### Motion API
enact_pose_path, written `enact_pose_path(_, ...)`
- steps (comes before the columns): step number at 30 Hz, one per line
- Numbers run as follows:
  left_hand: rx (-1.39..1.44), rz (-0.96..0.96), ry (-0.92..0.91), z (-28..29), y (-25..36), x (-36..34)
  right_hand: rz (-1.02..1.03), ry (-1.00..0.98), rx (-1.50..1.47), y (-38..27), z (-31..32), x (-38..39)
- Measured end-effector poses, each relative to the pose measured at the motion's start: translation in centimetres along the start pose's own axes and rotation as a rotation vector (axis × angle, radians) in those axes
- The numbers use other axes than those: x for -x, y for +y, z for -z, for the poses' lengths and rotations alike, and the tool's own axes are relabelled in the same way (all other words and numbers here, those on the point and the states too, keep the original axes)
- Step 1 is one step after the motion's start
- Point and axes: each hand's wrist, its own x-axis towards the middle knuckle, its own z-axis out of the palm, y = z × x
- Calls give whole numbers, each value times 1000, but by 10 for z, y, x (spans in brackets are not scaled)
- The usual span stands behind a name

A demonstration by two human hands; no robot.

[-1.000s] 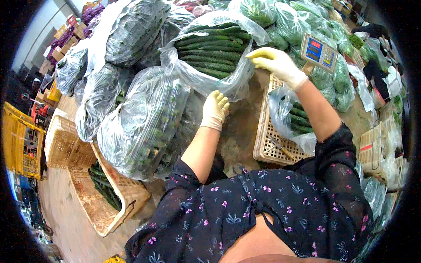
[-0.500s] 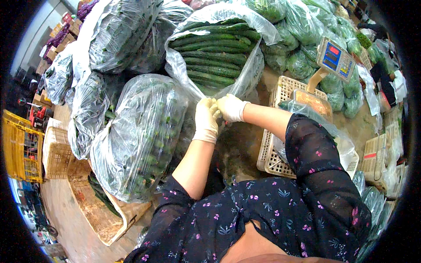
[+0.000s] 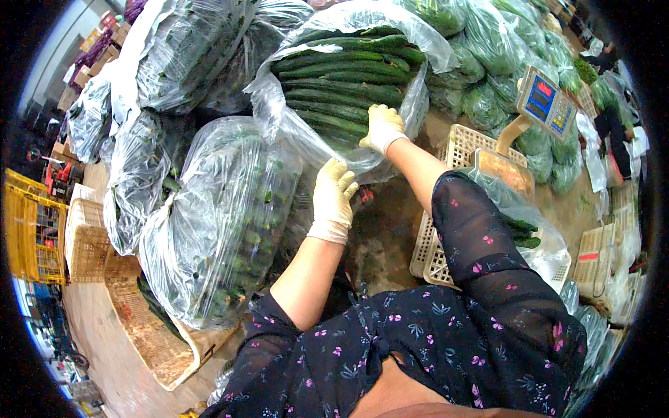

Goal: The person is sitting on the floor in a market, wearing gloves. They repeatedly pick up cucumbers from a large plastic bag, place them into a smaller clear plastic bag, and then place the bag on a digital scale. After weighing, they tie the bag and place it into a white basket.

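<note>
A clear plastic bag (image 3: 425,52) stands open, filled with rows of long dark green cucumbers (image 3: 334,90). My left hand (image 3: 333,191), in a pale glove, has curled fingers on the near edge of that bag. My right hand (image 3: 382,129), gloved too, reaches inside the rim, bent fingers gripping a cucumber at the right end of a lower row. Beside my left hand lies a tied bag of cucumbers (image 3: 209,223). A digital scale (image 3: 543,104) stands to the right, with a plastic bag (image 3: 547,247) and more cucumbers below its display.
A pale crate (image 3: 425,251) sits under the scale. Green bagged vegetables (image 3: 481,56) are piled behind. More wrapped cucumber bags (image 3: 188,56) fill the back left. A tan crate (image 3: 146,334) lies at lower left, near a yellow cart (image 3: 31,223). Dark-clothed people (image 3: 606,125) are at far right.
My hands came together at the bag's near edge, then separated: the right moved up onto the cucumbers, the left stayed low at the edge. The view shifted slightly.
</note>
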Motion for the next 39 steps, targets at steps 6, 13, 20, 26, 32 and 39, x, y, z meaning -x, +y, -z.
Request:
enact_pose_path(6,26,21,-28,-1,-2,3,75,-169,134,-9,6,1)
enact_pose_path(13,-43,37,-49,-7,-3,8,153,-24,-9,-5,-14,5)
enact_pose_path(20,-31,1,-58,-3,4,16,111,-535,-678,34,60,19)
enact_pose_path(26,35,39,-188,-8,8,24,27,-709,-1347,78,91,98)
enact_pose_path(32,282,-3,-387,-1,10,27,567,-651,-697,39,111,164)
enact_pose_path(39,344,56,-266,17,22,28,349,-261,-777,28,35,21)
